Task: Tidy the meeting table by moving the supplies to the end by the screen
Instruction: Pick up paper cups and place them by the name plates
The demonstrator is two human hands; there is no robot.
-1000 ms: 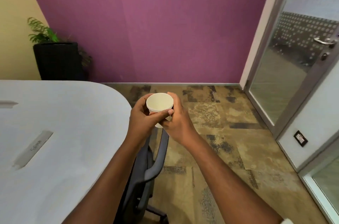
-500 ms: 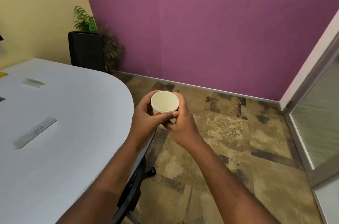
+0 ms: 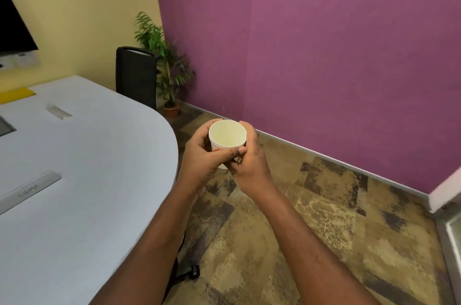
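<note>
An empty cream paper cup [image 3: 227,134] is upright in front of me, over the floor just past the table's rounded edge. My left hand [image 3: 203,155] grips its left side, thumb lying across the front. My right hand [image 3: 250,161] wraps the right side and the bottom. The white meeting table [image 3: 82,179] fills the left. A dark screen [image 3: 12,27] hangs on the yellow wall at far left. A yellow pad [image 3: 16,95] lies on the table's far end below it.
A black chair back [image 3: 136,75] stands behind the table's far edge, with a potted plant [image 3: 164,67] in the corner. A chair base with a castor [image 3: 189,272] pokes out under the table. Patterned carpet runs along the purple wall.
My view has swung left, bringing the screen and yellow pad into sight. Both hands keep the same hold on the cup.
</note>
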